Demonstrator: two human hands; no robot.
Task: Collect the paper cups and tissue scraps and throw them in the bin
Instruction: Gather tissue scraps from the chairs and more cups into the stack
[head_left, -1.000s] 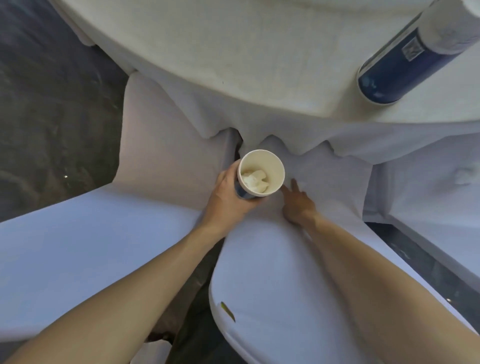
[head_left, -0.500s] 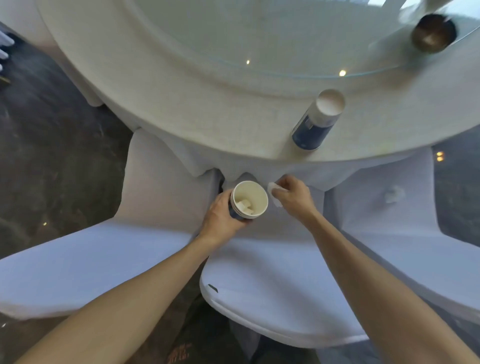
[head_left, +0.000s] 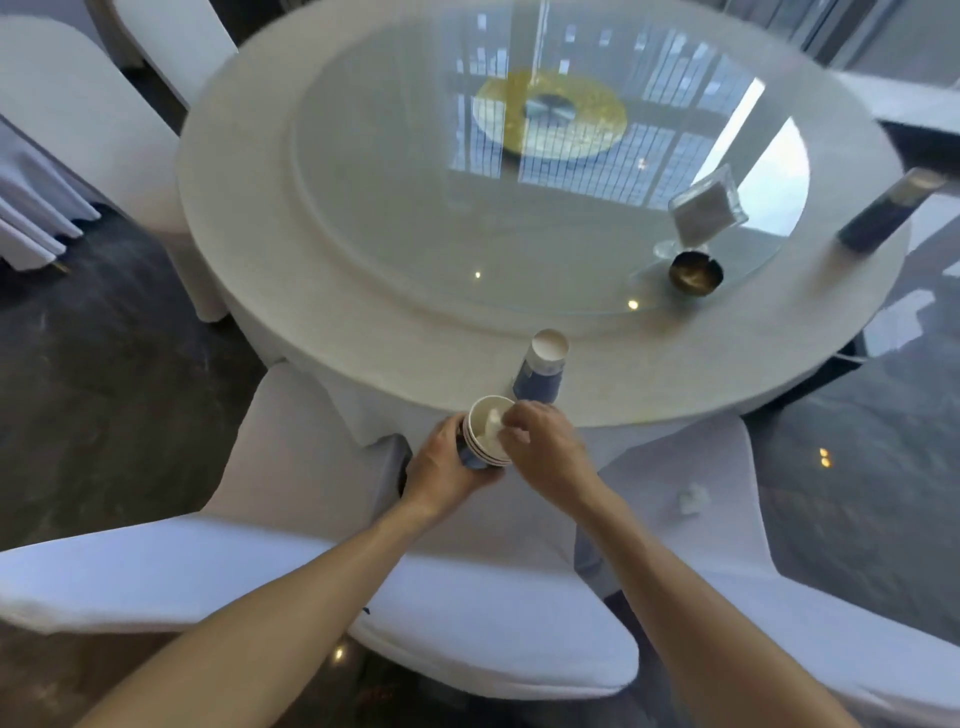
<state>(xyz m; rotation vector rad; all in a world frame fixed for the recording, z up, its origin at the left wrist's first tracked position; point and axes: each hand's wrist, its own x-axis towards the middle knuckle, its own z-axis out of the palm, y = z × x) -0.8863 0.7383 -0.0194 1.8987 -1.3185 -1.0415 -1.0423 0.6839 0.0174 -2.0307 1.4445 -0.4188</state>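
My left hand (head_left: 448, 464) grips a stack of blue and white paper cups (head_left: 485, 434) just below the table's near edge. My right hand (head_left: 545, 444) pinches a white tissue scrap (head_left: 492, 422) at the mouth of the top cup. An upside-down blue paper cup (head_left: 540, 371) stands on the table right behind the stack. Another blue cup (head_left: 883, 213) lies tipped at the table's far right edge. A crumpled tissue scrap (head_left: 693, 500) rests on the white chair seat to my right.
The round white-clothed table (head_left: 363, 332) carries a glass turntable (head_left: 519, 171), a dark bowl (head_left: 695, 274) and a clear napkin holder (head_left: 706, 210). White-covered chairs (head_left: 493, 644) crowd the near side and the left. Dark floor (head_left: 104, 395) lies around them.
The view has risen from the chair seat to the whole table. My right hand picked a tissue scrap off the seat and brought it to the cup stack's mouth.
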